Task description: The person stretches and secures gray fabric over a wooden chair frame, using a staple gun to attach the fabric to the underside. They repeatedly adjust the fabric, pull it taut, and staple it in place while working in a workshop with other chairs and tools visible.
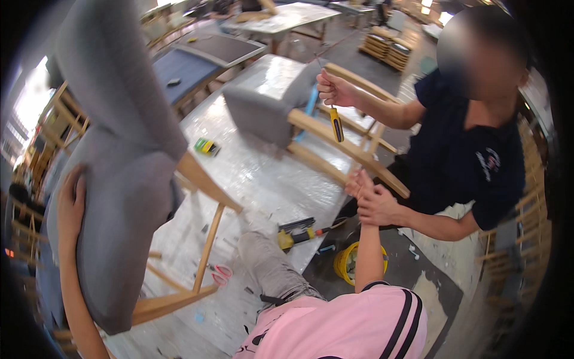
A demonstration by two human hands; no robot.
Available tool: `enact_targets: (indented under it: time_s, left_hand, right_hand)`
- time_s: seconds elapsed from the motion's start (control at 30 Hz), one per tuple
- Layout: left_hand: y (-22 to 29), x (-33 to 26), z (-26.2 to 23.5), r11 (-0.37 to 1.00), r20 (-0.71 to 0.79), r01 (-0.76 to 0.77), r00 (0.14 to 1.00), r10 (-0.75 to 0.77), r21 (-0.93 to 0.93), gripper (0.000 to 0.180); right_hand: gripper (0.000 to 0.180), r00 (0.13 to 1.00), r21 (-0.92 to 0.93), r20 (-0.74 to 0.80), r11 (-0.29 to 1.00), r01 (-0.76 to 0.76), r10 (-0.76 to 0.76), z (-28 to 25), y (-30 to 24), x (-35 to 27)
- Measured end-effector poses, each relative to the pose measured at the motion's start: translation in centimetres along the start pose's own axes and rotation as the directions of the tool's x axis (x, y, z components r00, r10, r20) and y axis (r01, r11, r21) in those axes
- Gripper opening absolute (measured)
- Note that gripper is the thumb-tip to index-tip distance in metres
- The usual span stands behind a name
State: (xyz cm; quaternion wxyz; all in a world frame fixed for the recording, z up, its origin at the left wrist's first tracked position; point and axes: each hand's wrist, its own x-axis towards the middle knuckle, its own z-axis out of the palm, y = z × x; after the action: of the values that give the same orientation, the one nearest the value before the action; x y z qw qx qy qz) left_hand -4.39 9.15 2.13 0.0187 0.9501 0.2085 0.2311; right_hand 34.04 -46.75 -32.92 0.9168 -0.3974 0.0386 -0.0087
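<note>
My left hand (72,200) lies flat with fingers stretched along the side of a grey upholstered chair (122,209) with wooden legs, tipped on its side at the left. My right hand (357,181) reaches forward, its fingers seeming apart and nothing visible in them. A co-worker's hand (379,206) is closed around my right wrist. The co-worker's other hand (336,88) is raised, holding a thin-shafted screwdriver (336,124) whose yellow-and-black handle points down. Between us, another grey chair (257,113) lies with its wooden legs toward the co-worker.
On the film-covered table (203,119) sit a green-and-yellow packet (206,146), red-handled scissors (222,275) and a yellow-and-black staple gun (293,238). A yellow bucket (344,263) stands below, beside my right forearm. Behind are a blue-topped table (185,72) and stacked wooden frames (387,49).
</note>
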Motion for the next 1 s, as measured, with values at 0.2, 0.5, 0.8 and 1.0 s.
enact_targets:
  time_s: [0.2, 0.5, 0.8, 1.0]
  left_hand:
    - [1.5, 0.9, 0.2, 1.000, 0.040, 0.017, 0.999, -0.016, -0.015, 0.036]
    - [13.9, -8.6, -2.3, 0.975, 0.104, -0.129, 0.988, 0.111, 0.183, 0.049]
    - [10.2, -22.8, -0.3, 0.977, -0.502, 0.112, 0.865, -0.007, 0.180, 0.033]
    - [7.6, -21.4, 1.6, 0.934, -0.702, 0.024, 0.667, 0.250, 0.355, 0.021]
  right_hand:
    - [0.026, 0.903, -0.298, -0.351, 0.885, -0.358, 0.247, -12.4, 3.8, -6.9]
    - [0.031, 0.711, -0.714, 0.239, 0.616, -0.334, 0.662, 3.9, 17.0, -15.4]
    - [0.064, 0.527, -0.356, 0.828, 0.905, 0.232, 0.190, 33.9, 10.7, -12.7]
    - [0.099, 0.573, -0.288, 0.818, 0.903, 0.318, 0.060, 40.1, 11.8, -14.1]
